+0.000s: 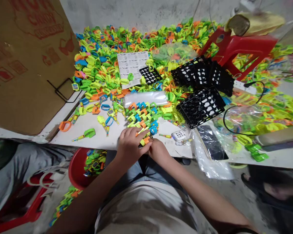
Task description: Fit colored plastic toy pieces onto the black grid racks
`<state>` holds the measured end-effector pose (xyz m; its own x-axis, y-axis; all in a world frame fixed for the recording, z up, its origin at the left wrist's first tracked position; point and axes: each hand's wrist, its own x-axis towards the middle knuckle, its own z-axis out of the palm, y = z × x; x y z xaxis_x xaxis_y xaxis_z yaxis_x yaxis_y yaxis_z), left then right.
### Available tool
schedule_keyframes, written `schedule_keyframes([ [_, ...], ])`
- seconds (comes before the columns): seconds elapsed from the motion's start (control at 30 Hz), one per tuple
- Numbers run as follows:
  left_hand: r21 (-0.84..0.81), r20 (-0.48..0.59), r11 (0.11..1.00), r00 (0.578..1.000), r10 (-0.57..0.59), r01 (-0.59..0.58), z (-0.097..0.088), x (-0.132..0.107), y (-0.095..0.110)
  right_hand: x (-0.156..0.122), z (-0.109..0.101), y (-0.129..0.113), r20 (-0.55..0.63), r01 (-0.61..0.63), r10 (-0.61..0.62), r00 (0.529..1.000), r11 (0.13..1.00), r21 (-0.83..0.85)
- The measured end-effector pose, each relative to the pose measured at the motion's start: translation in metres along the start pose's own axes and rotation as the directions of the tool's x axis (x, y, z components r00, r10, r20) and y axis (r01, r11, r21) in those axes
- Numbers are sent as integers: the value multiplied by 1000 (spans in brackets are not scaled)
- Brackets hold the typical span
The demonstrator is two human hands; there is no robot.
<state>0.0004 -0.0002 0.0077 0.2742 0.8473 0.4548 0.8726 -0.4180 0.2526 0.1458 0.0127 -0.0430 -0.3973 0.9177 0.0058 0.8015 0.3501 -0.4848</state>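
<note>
My left hand (130, 143) and my right hand (157, 150) meet at the near edge of a white board (97, 138). Between them their fingers pinch a small orange and yellow plastic toy piece (144, 140). Just beyond the hands lies a neat stack of orange, blue, green and yellow toy watch bands (143, 115). A small white toy watch face (178, 135) rests to the right of my hands. Loose bands and pieces lie scattered to the left, among them an orange ring piece (64, 125) and a green ring piece (89, 133).
A huge heap of coloured bands (104, 58) covers the back. Black plastic baskets (200, 105) stand at right, by a red stool (236, 48). A sticker sheet (132, 64), clear bags (146, 97), a cardboard box (24, 65), a dark phone (212, 142) and a red basin (79, 170) surround me.
</note>
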Motion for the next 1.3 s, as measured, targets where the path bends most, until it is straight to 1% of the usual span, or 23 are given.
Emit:
schedule_keyframes([
  [0.13,6,25,1000,1000,-6,6,-3,2,0,4,-10,-5,72,29,-27,997,999,-17],
  [0.23,22,25,1000,1000,7,-8,-3,3,1,7,-15,-6,112,36,-32,993,999,-38],
  [0.3,54,12,998,1000,13,-13,-1,3,2,8,-16,-2,119,54,-54,991,999,1],
  [0.4,115,-22,993,1000,-4,6,4,4,4,7,-13,6,47,97,-104,994,988,123],
  [0.47,150,-32,988,999,-18,23,6,5,7,4,-8,10,-29,108,-105,994,979,170],
  [0.53,172,-20,985,1000,-22,25,6,5,9,1,-4,11,-78,105,-92,993,977,185],
  [0.63,189,5,982,1000,-25,24,4,5,12,-6,-3,6,-97,83,-68,993,984,158],
  [0.77,202,18,979,999,-38,34,1,7,14,-11,-7,-1,-77,46,-41,996,997,69],
  [0.83,205,22,978,998,-52,46,2,8,14,-10,-7,-2,-64,28,-27,998,999,26],
  [0.93,200,33,978,998,-61,53,4,8,14,-4,-6,2,-30,35,-36,999,999,-31],
  [1.03,155,33,987,999,-38,33,2,6,16,1,-3,7,-4,59,-59,998,995,-78],
  [1.1,101,34,995,999,-14,11,-4,5,14,3,-2,9,-12,64,-65,998,995,-79],
  [1.13,78,26,997,999,-19,17,-8,5,9,3,-2,9,-20,62,-64,998,996,-62],
  [1.17,60,15,997,999,-50,49,-14,5,2,2,-2,10,-27,61,-61,998,998,-31],
  [1.2,55,0,992,994,-112,112,-20,6,-9,2,-3,10,-31,59,-59,998,998,11],
  [1.23,66,-20,976,979,-204,205,-26,7,-23,0,-3,11,-33,58,-56,998,996,61],
  [1.27,94,-44,943,947,-317,320,-31,7,-40,-1,-3,11,-36,57,-53,998,992,114],
  [1.3,128,-61,891,900,-431,435,-34,6,-59,-3,-2,12,-42,56,-50,998,985,166],
])
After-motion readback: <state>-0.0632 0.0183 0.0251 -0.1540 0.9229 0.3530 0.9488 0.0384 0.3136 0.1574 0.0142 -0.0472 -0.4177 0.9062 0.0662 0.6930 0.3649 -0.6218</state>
